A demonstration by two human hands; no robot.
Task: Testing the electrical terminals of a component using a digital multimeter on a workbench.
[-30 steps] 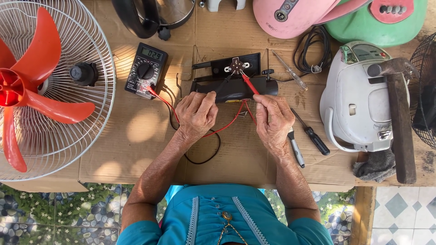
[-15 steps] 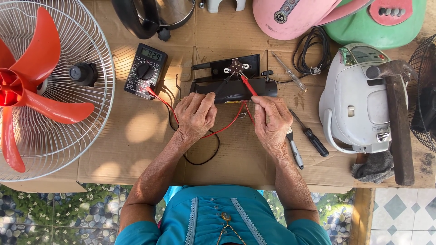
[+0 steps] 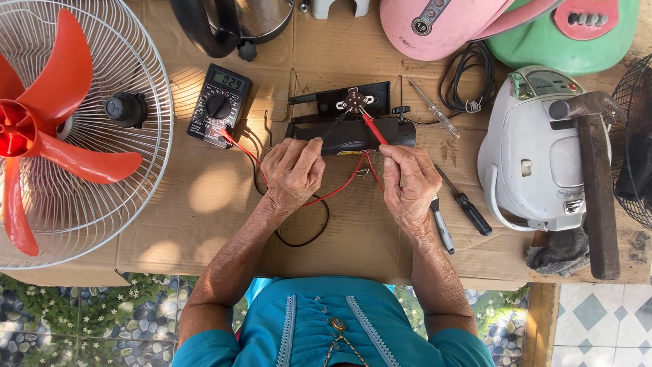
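My right hand (image 3: pixel 409 182) pinches a red test probe (image 3: pixel 373 129), its tip touching a small round switch (image 3: pixel 353 100) on a black appliance part (image 3: pixel 350 122). Gripping what looks like a black probe, my left hand (image 3: pixel 293 171) rests against the near edge of that black part; the probe is mostly hidden under the fingers. Red and black leads (image 3: pixel 305 211) run from the hands back to a black multimeter (image 3: pixel 219 105) at the left, whose display is lit.
A white fan grille with red blades (image 3: pixel 61 129) fills the left. A white appliance body (image 3: pixel 533 149), a hammer (image 3: pixel 598 183), screwdrivers (image 3: pixel 465 204), a grey rag (image 3: pixel 560 251), a black cable coil (image 3: pixel 468 85) and pink and green housings (image 3: pixel 502 24) lie right and behind, on cardboard (image 3: pixel 204 217).
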